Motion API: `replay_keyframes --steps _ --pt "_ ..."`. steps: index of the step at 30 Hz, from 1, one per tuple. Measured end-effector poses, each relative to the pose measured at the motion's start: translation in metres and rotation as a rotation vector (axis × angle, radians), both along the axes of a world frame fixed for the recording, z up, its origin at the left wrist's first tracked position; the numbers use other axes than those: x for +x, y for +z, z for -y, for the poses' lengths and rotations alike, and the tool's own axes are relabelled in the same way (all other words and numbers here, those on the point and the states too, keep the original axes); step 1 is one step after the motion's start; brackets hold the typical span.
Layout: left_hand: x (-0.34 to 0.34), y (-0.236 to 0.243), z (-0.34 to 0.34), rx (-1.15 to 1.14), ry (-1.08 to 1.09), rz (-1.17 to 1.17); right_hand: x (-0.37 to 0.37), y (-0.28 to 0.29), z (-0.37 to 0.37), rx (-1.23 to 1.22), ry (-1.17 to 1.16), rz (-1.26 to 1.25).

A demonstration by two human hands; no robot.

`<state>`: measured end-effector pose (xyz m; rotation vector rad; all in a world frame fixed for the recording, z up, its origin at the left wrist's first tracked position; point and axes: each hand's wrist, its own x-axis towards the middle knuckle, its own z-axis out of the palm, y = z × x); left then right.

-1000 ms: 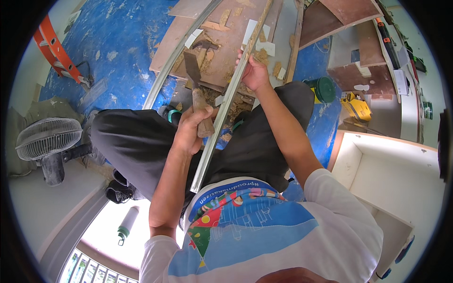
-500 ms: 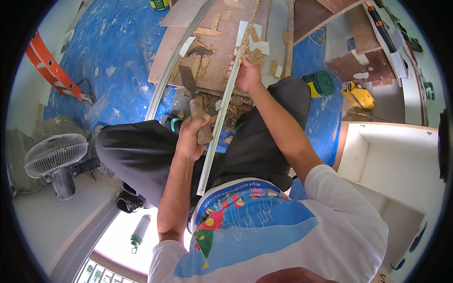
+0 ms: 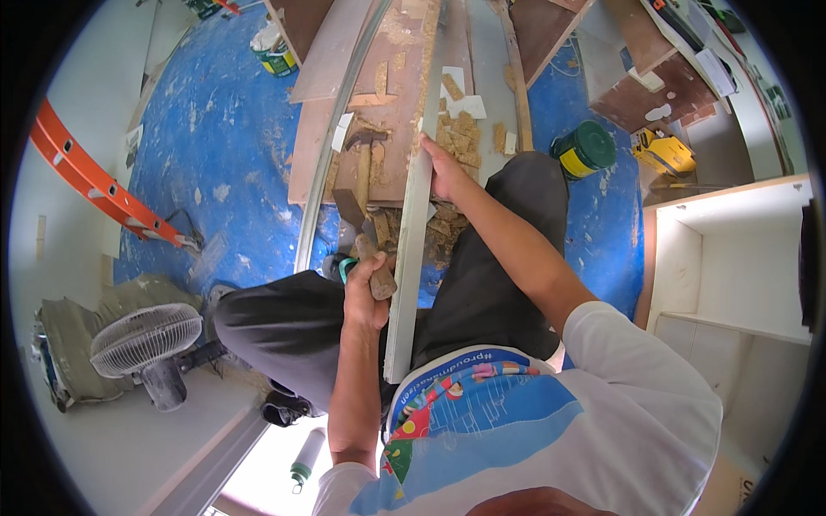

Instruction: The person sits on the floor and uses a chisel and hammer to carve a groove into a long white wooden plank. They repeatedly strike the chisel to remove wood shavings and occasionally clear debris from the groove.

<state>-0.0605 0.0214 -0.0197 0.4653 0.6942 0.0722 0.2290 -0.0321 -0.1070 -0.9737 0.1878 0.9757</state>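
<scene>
My left hand is closed round the wooden handle of a broad-bladed chisel, its blade pointing up and away. Beside it runs a long, pale strip with rough chipboard along its far edge. The strip reaches from my lap out over the boards, and the left fingertips come close to its side; whether they touch it I cannot tell. Farther up, my right hand grips the strip's right side, its fingers partly hidden. A claw hammer lies on the brown board ahead.
Chipboard scraps litter the boards and the floor between my legs. Another long metal-looking strip lies to the left. Around stand a green bucket, a yellow tool, an orange ladder, a fan and a white cabinet.
The long strip has turned to show a wider face and stands more upright in view. My right hand has shifted slightly along it. The chisel stays in my left hand; the whole view has shifted.
</scene>
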Motion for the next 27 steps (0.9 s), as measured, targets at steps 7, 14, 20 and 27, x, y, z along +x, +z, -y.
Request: replay_keyframes --steps 7,14,20,27 --pt "0.001 -0.003 0.002 -0.004 0.016 -0.026 0.005 -0.006 -0.002 -0.070 0.017 0.060" --pt "-0.001 -0.018 -0.001 -0.036 0.035 -0.015 0.008 0.004 -0.006 -0.136 -0.031 0.082" --pt "-0.001 -0.017 -0.001 -0.021 0.013 -0.010 0.015 -0.002 -0.011 -0.138 -0.081 0.043" --pt "0.000 -0.023 -0.002 0.038 0.032 -0.076 0.014 -0.003 -0.016 -0.182 -0.119 0.016"
